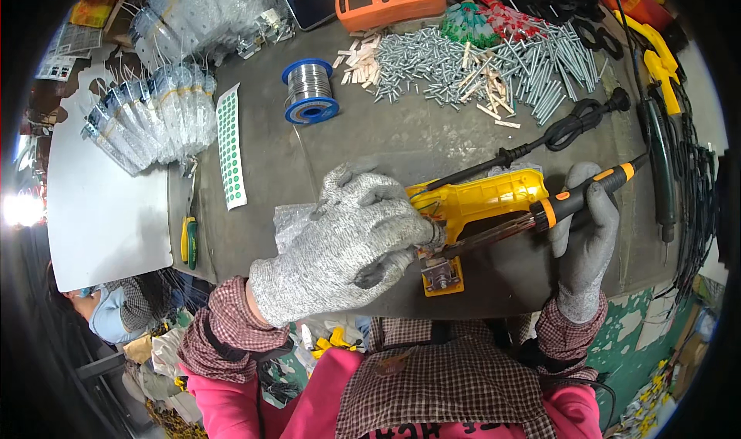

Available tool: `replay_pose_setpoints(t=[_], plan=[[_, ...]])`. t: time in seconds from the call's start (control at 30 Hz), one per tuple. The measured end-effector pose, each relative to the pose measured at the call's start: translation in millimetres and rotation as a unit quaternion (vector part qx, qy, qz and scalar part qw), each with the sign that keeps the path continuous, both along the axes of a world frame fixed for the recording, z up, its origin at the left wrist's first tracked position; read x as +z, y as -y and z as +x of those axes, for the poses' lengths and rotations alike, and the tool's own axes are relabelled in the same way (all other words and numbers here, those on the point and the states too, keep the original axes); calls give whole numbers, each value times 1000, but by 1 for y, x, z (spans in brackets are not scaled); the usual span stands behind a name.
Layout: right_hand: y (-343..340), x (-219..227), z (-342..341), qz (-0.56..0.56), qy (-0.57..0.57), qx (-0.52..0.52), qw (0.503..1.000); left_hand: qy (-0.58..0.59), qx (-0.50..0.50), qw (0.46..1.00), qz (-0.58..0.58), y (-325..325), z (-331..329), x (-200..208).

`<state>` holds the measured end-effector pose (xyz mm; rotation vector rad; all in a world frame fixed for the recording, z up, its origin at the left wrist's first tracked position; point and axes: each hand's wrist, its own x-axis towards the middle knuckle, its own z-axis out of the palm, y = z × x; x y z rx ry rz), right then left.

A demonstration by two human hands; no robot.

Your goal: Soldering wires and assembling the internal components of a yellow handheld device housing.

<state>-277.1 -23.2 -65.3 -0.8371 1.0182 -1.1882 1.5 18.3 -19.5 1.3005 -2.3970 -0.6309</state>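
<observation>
A grey knit glove covers my left hand (340,242), its fingers curled in a pinch against the working end of a yellow plastic tool housing (502,194). What sits between those fingertips is hidden. My right hand (590,242), also gloved, grips a soldering iron (583,196) by its black and orange handle. The iron's shaft slants down-left, and its tip reaches the small parts by my left fingertips. Below them a metal part (441,277) sits on the yellow piece. A black power cord (502,158) runs into the open housing, where thin wires show.
A blue solder spool (310,91) stands beyond my left hand, near a sheet of green round stickers (230,145). Piled screws (421,62) and an orange meter (390,1) lie at the back. Bubble-wrapped parts (158,115) sit left; a dark screwdriver-like tool (660,169) hangs right.
</observation>
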Motion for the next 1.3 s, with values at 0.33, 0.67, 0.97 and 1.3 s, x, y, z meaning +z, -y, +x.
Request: replay_pose_setpoints(t=[0.33, 0.67, 0.97, 1.3], plan=[[0, 3, 1, 11, -1, 3, 1000, 18, -42, 998, -45, -1, -3, 1], [1, -2, 1, -4, -25, 0, 1000, 24, -55, 997, -43, 0, -5, -1], [1, -2, 0, 15, -21, -1, 1000, 103, -93, 987, -76, 1, -8, 0], [1, -3, -1, -8, -8, 6, 1000, 133, -102, 981, -100, 1, -14, 8]])
